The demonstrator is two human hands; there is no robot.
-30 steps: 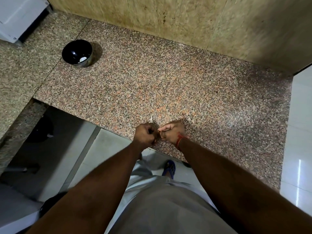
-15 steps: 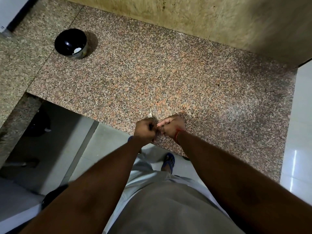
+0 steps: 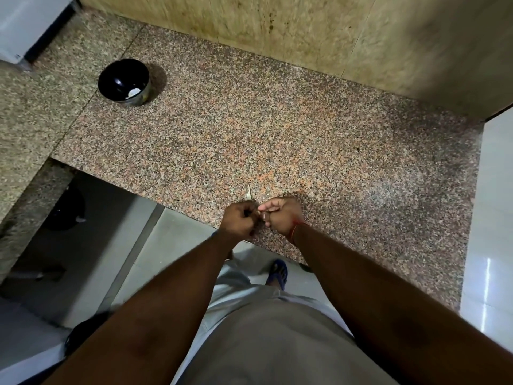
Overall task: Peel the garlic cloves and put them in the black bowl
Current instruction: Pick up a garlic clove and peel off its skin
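Because I want the skin to drop on the counter point(image 3: 305, 140) and not the floor, I hold both hands low at its near edge, knuckles up, fists touching. My left hand point(image 3: 241, 220) and right hand point(image 3: 281, 215) curl tight around something small between them; I think it is a garlic clove, but it is hidden. A black bowl point(image 3: 123, 81) sits far off to the left with one white piece inside.

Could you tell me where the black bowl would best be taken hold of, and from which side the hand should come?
Grip the black bowl at its near rim, thumb outside, fingers inside, coming from above on the person's side. It stands upright and open on the granite counter, nothing beside it, so the rim is free; the pale peeled clove lies low inside, probably undisturbed.
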